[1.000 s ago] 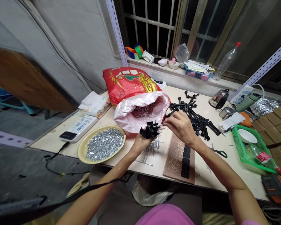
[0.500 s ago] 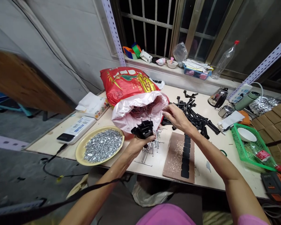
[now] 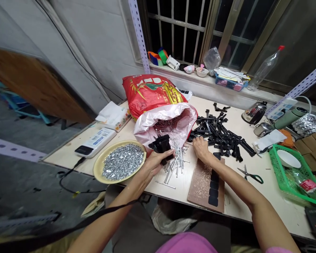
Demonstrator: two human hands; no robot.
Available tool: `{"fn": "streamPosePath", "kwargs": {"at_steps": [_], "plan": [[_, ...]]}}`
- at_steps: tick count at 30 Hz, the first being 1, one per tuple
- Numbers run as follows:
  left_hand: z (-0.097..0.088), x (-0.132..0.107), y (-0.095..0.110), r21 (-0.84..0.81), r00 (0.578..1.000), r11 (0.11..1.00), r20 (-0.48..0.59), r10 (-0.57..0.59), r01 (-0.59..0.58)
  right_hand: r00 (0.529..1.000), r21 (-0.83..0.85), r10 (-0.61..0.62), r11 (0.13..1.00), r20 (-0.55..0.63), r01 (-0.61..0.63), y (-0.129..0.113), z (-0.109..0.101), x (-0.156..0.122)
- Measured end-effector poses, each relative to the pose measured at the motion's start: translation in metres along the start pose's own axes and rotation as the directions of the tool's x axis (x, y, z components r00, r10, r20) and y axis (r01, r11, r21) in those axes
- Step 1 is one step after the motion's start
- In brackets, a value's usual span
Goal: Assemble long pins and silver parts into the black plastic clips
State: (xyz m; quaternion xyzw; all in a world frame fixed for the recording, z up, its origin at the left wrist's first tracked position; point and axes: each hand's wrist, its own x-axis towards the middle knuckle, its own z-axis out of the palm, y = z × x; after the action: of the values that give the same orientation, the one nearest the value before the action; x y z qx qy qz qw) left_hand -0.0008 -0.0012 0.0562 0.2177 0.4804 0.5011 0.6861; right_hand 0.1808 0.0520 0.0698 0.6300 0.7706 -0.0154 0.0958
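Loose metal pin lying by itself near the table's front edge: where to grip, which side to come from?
I'd pinch the metal pin mid-shank, across its length, from above on the front-edge side. It's thin, straight and flat on the table, and the pin pile sits behind it.

A pink top (image 3: pixel 186 243) rounds up at bottom centre, its pink sleeve (image 3: pixel 280 250) at lower right. A black strap (image 3: pixel 94 218) slants across the lower left. Left hand (image 3: pixel 156 161) and right hand (image 3: pixel 201 148) are ungloved.
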Motion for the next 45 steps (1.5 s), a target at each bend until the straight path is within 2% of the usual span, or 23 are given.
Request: {"fn": "streamPosePath", "kwargs": {"at_steps": [2, 4, 5, 7, 9, 10, 12, 17, 19, 22, 24, 25, 27, 28, 29, 31, 33, 35, 38, 41, 43, 45], "plan": [[-0.003, 0.003, -0.002, 0.01, 1.0, 1.0, -0.019, 0.005, -0.004, 0.998, -0.012, -0.005, 1.0, -0.065, 0.004, 0.011, -0.014, -0.013], [-0.003, 0.003, -0.006, 0.046, 1.0, 0.999, -0.005, 0.014, -0.014, 0.969, 0.025, -0.083, 0.996, -0.232, 0.091, 0.022, -0.029, -0.028], [-0.001, 0.003, -0.008, 0.069, 1.0, 0.997, 0.008, 0.014, -0.015, 0.929, 0.054, -0.138, 0.985, -0.344, 0.167, 0.025, -0.038, -0.035], [0.005, 0.0, -0.01, 0.114, 0.999, 0.993, 0.038, 0.015, -0.019, 0.804, 0.084, -0.223, 0.944, -0.552, 0.319, 0.028, -0.052, -0.047], [0.013, -0.004, -0.011, 0.136, 0.997, 0.99, 0.067, 0.034, -0.043, 0.713, 0.056, -0.258, 0.922, -0.652, 0.384, 0.026, -0.065, -0.054], [0.016, -0.007, -0.011, 0.141, 0.996, 0.988, 0.079, 0.051, -0.061, 0.69, 0.023, -0.273, 0.922, -0.67, 0.386, 0.024, -0.069, -0.055], [0.022, -0.012, -0.01, 0.158, 0.992, 0.983, 0.091, 0.082, -0.096, 0.675, -0.064, -0.319, 0.925, -0.666, 0.374, 0.02, -0.076, -0.058], [0.025, -0.021, -0.006, 0.274, 0.986, 0.949, 0.103, 0.134, -0.158, 0.675, -0.185, -0.456, 0.881, -0.58, 0.436, 0.011, -0.084, -0.065], [0.026, -0.022, -0.005, 0.302, 0.982, 0.936, 0.11, 0.156, -0.183, 0.675, -0.154, -0.484, 0.859, -0.557, 0.489, 0.01, -0.087, -0.068], [0.025, -0.022, -0.005, 0.247, 0.981, 0.951, 0.097, 0.168, -0.187, 0.686, -0.026, -0.47, 0.834, -0.555, 0.551, 0.01, -0.088, -0.064], [0.022, -0.022, -0.004, 0.174, 0.983, 0.968, 0.07, 0.172, -0.182, 0.755, 0.093, -0.391, 0.856, -0.526, 0.509, 0.011, -0.082, -0.056], [0.02, -0.022, -0.003, 0.144, 0.982, 0.972, 0.055, 0.18, -0.186, 0.818, 0.141, -0.341, 0.883, -0.463, 0.448, 0.011, -0.075, -0.051], [0.016, -0.021, 0.0, 0.106, 0.978, 0.972, 0.026, 0.207, -0.208, 0.934, 0.171, -0.262, 0.936, -0.241, 0.307, 0.008, -0.056, -0.042], [0.014, -0.021, 0.001, 0.095, 0.976, 0.971, 0.014, 0.219, -0.22, 0.963, 0.157, -0.242, 0.953, -0.12, 0.259, 0.006, -0.043, -0.039], [0.012, -0.02, 0.002, 0.088, 0.975, 0.971, 0.001, 0.223, -0.222, 0.972, 0.137, -0.234, 0.963, -0.018, 0.234, 0.002, -0.03, -0.037], [0.009, -0.018, 0.002, 0.084, 0.977, 0.974, -0.021, 0.213, -0.211, 0.967, 0.112, -0.243, 0.966, 0.078, 0.234, -0.006, -0.006, -0.038], [0.007, -0.016, 0.001, 0.095, 0.976, 0.974, -0.046, 0.212, -0.207, 0.964, 0.098, -0.253, 0.965, 0.081, 0.245, -0.015, 0.011, -0.042], [0.005, -0.013, -0.001, 0.11, 0.977, 0.974, -0.054, 0.206, -0.199, 0.964, 0.082, -0.254, 0.965, 0.076, 0.248, -0.02, 0.017, -0.047], [0.001, -0.011, -0.003, 0.095, 0.988, 0.984, -0.021, 0.152, -0.15, 0.968, 0.056, -0.238, 0.971, 0.074, 0.234, -0.017, 0.011, -0.05], [-0.002, -0.009, -0.005, 0.088, 0.996, 0.992, -0.016, 0.088, -0.086, 0.976, 0.033, -0.204, 0.979, 0.071, 0.202, 0.0, -0.006, -0.049], [-0.002, -0.008, -0.009, 0.137, 0.992, 0.983, -0.033, 0.125, -0.12, 0.981, 0.09, -0.193, 0.977, -0.028, 0.195, 0.016, -0.022, -0.049], [0.0, -0.007, -0.014, 0.235, 0.974, 0.949, -0.03, 0.224, -0.211, 0.943, 0.222, -0.202, 0.939, -0.264, 0.263, 0.031, -0.042, -0.053]]}}
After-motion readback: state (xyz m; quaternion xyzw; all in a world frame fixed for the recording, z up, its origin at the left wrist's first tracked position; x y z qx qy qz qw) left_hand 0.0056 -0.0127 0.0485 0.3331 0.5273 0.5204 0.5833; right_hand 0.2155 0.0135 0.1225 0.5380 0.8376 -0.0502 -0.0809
